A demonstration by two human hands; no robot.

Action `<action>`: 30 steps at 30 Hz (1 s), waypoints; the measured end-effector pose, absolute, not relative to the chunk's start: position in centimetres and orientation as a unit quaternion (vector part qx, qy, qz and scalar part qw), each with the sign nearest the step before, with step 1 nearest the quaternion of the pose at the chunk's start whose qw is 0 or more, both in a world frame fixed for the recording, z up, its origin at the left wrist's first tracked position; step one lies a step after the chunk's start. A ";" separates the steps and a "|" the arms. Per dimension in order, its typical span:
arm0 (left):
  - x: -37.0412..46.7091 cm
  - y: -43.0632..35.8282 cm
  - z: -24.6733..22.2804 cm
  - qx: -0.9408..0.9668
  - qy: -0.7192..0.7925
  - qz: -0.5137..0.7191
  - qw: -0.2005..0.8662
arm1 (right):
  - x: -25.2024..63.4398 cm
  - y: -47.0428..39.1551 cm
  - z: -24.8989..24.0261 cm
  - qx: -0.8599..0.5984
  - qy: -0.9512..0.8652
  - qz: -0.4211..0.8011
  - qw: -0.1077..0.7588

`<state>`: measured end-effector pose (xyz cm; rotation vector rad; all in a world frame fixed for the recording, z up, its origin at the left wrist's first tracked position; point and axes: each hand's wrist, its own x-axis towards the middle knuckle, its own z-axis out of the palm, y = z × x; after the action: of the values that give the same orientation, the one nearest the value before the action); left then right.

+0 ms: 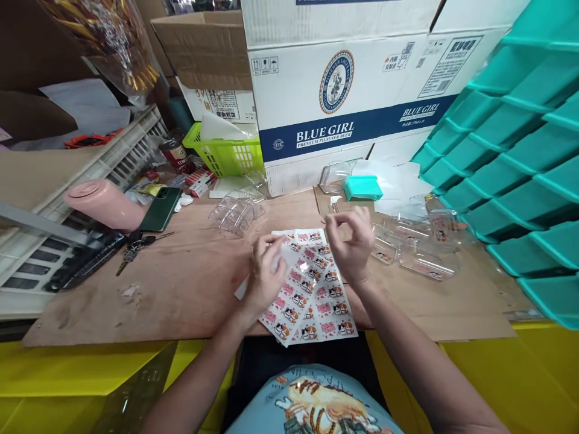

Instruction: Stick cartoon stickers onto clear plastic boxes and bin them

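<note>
Two overlapping sticker sheets (337,293) with cartoon cats and pink lettering lie at the table's front edge. Over the left side of the sheets is my left hand (268,274), its fingers curled together; a pale, see-through patch shows beside the fingertips, and I cannot make out what it is. My right hand (351,244) hovers over the sheets' upper right corner, thumb and forefinger pinched; anything between them is too small to tell. Several clear plastic boxes (429,265), some bearing cat stickers, sit to the right. Clear plastic containers (233,211) rest beyond my left hand.
A small teal box (362,187) and white paper stand before a stack of beer cartons (335,84). Teal bins (511,181) rise at the right. On the left are a pink bottle (103,205), a phone (161,209), keys (131,252) and a green basket (226,155).
</note>
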<state>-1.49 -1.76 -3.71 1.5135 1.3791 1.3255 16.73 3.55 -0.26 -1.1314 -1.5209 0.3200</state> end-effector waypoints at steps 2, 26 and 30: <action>0.1 -1.9 -2.4 0.550 0.428 0.516 0.499 | 16.0 2.4 -0.4 -0.448 -0.722 0.107 0.516; -13.6 6.6 -4.6 0.305 0.593 0.610 0.428 | 14.8 -0.8 0.3 -0.397 -0.570 0.498 0.519; -13.5 8.0 -3.8 0.269 0.538 0.641 0.478 | 10.8 -2.0 0.6 -0.287 -0.599 0.571 0.482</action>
<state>-13.47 7.97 -3.75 0.6561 1.3128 1.5644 10.84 -1.99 0.60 -0.7006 -1.4608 1.3925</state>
